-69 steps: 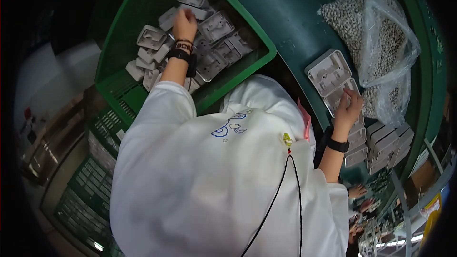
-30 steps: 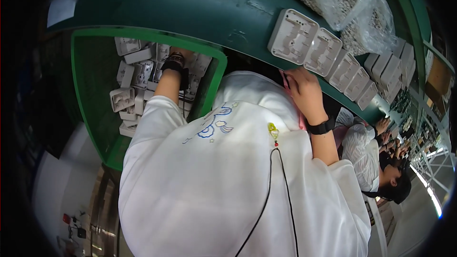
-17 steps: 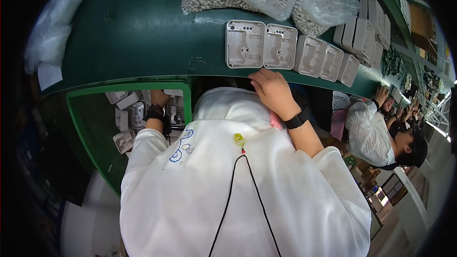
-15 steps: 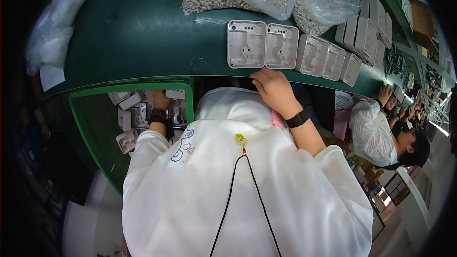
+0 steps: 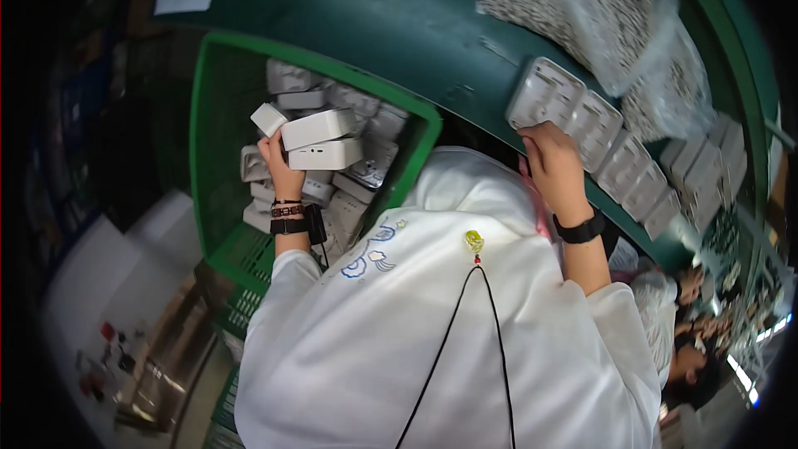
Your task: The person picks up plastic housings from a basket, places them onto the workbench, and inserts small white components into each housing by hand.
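Left of the frame's centre, the left hand [image 5: 287, 175] grips white box-shaped plastic housings [image 5: 320, 129] over a green plastic crate [image 5: 223, 133]; right of centre, the right hand [image 5: 559, 170], its grip unclear, adjoins open pale-grey plastic shells [image 5: 597, 125], beyond which lies a clear plastic bag [image 5: 636, 33].

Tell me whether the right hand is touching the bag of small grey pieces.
Apart: the head view shows open grey cases on the green table between the right hand and the bag.
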Motion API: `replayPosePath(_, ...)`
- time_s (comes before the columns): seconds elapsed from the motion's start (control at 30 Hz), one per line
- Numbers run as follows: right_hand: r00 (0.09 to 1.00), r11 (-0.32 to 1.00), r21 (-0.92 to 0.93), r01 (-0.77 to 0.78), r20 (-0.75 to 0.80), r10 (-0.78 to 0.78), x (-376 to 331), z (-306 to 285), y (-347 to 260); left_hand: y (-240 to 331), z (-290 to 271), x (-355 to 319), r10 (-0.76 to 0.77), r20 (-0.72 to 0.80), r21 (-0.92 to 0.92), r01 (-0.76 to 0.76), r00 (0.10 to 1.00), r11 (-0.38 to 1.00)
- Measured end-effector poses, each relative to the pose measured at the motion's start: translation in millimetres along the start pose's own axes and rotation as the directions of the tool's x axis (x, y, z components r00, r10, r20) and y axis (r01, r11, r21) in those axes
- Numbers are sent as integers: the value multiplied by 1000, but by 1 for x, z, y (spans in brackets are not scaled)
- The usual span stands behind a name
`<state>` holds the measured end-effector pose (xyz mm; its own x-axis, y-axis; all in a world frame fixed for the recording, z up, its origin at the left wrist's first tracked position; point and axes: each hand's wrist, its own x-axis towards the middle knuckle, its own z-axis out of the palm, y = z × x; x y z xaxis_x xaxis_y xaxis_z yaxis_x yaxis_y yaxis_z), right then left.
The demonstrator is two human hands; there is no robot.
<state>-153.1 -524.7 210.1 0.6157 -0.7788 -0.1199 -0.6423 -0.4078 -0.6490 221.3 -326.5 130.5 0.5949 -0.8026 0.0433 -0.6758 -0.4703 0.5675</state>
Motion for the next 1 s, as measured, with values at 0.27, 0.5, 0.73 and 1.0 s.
replayPosePath(0.27,862,790,355,500,-121,-492,71,-18,-114,125,-92,17,92,-227,-201,-139,970,970)
replayPosePath(0.5,802,723,366,586,-136,-581,78,-40,-102,209,-69,51,35,25,-698,-8,999,716)
replayPosePath(0.73,952,803,520,291,-77,-295,56,-68,-57,247,-18,77,124,141,-767,30,982,641)
replayPosePath(1.0,737,912,158,379,-647,-194,63,-64,-56,224,-19,91,11,189,-814,151,982,561)
